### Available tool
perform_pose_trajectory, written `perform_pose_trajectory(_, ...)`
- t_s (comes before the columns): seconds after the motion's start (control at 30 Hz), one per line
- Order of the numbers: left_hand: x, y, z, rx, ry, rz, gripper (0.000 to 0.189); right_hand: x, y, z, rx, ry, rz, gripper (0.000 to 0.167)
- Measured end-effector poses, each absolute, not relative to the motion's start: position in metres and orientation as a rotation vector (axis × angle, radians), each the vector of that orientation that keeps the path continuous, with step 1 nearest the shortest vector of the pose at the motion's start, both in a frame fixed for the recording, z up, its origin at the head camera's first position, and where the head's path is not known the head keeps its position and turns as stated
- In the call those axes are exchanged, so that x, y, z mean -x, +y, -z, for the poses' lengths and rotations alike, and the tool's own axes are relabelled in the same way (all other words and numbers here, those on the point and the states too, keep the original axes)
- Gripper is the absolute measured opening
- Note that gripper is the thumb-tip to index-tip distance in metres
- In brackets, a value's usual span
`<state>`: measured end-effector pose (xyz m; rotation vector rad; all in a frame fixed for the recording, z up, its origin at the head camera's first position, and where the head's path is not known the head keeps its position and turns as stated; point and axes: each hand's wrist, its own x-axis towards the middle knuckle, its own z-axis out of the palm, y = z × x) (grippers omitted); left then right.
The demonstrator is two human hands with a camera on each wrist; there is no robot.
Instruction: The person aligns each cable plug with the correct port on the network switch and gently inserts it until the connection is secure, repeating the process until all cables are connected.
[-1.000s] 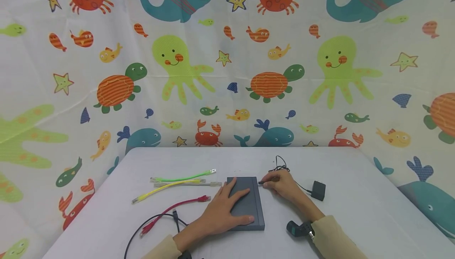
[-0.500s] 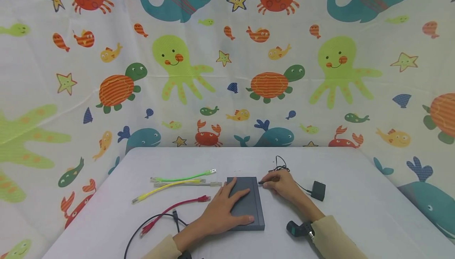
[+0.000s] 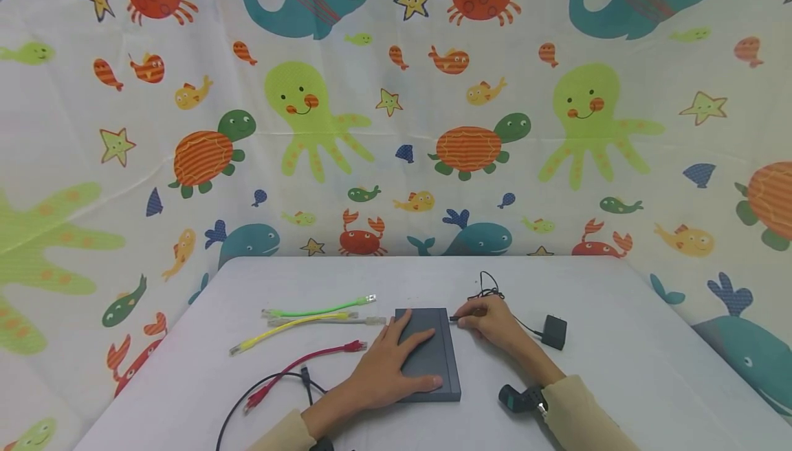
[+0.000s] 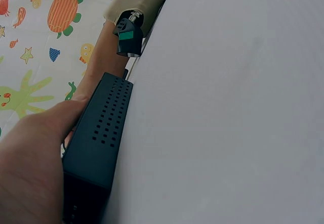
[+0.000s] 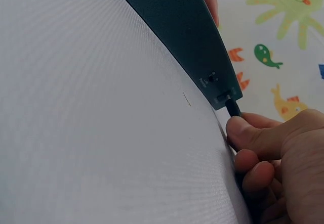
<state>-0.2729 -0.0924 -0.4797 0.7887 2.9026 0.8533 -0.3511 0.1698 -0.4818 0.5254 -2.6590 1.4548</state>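
On gray box [image 3: 430,356], your left hand [image 3: 388,368] lies spread; right hand [image 3: 495,322] pinches black plug [image 5: 233,107] at edge, seating unclear; network cables [image 3: 297,326] loose.

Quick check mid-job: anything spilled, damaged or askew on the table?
Nothing looks spilled or damaged. The only untidiness is that the red cable and black cable cross left of the grey box, and a thin cord lies bunched just beyond the right hand.
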Motion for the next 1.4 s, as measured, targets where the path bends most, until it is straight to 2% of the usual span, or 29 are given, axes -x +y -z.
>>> perform_pose_trajectory(1.4,0.2748,-0.0929,0.4808,-0.777,2.900,-0.835,0.076,0.3494,0.1675,0.4799,-0.498,-2.674,-1.461,0.012)
